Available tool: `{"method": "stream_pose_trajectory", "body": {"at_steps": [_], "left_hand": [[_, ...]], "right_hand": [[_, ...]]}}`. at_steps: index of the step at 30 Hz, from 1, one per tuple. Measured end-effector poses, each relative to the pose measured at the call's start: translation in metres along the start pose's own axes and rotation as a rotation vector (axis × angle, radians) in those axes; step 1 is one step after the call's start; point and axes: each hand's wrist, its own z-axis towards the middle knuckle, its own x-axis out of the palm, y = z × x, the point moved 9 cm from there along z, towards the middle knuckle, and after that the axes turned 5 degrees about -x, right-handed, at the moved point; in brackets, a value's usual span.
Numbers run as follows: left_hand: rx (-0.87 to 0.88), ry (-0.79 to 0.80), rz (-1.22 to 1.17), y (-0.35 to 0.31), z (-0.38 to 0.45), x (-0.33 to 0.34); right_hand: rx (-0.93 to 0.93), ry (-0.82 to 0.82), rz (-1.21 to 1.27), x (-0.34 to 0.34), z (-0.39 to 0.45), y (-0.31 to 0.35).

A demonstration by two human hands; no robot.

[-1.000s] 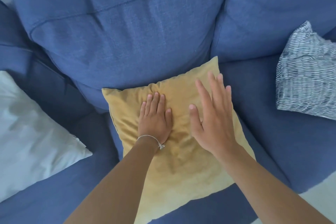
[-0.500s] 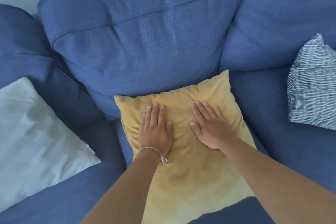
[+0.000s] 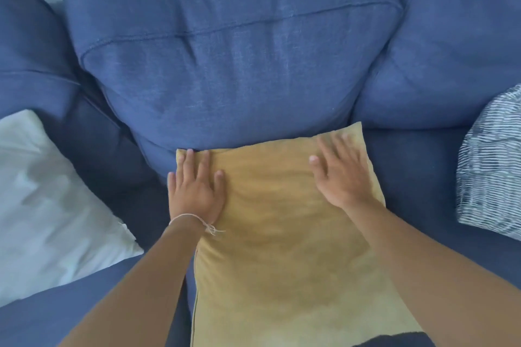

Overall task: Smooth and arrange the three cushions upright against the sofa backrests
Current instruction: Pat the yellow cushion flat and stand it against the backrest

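Note:
A mustard-yellow cushion (image 3: 282,222) lies on the blue sofa seat with its top edge touching the middle backrest (image 3: 231,65). My left hand (image 3: 196,189) presses flat on its upper left corner, fingers spread. My right hand (image 3: 341,175) lies flat on its upper right part, fingers apart. A white cushion (image 3: 48,200) leans in the left corner of the sofa. A cushion with blue and white stripes (image 3: 490,166) sits at the right edge, partly cut off by the frame.
The sofa seat (image 3: 417,177) shows bare blue fabric between the yellow and striped cushions. A second backrest (image 3: 451,45) stands at the right, and a padded armrest (image 3: 31,51) at the left. A pale wall shows above.
Both hands have slid apart from the cushion's middle to its upper corners, flattening its surface. The view has moved closer to the sofa.

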Motion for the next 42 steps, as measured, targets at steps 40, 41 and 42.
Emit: {"method": "stream_pose_trajectory", "body": {"at_steps": [40, 41, 42], "left_hand": [[-0.343, -0.512, -0.790, 0.012, 0.042, -0.144], [-0.346, -0.516, -0.817, 0.016, 0.040, -0.145], [-0.375, -0.522, -0.880, 0.023, 0.035, -0.144]], "right_hand": [[0.116, -0.608, 0.744, -0.153, 0.072, -0.050], [0.120, -0.604, 0.762, -0.152, 0.065, -0.050], [0.141, -0.606, 0.802, -0.150, 0.056, -0.052]]}}
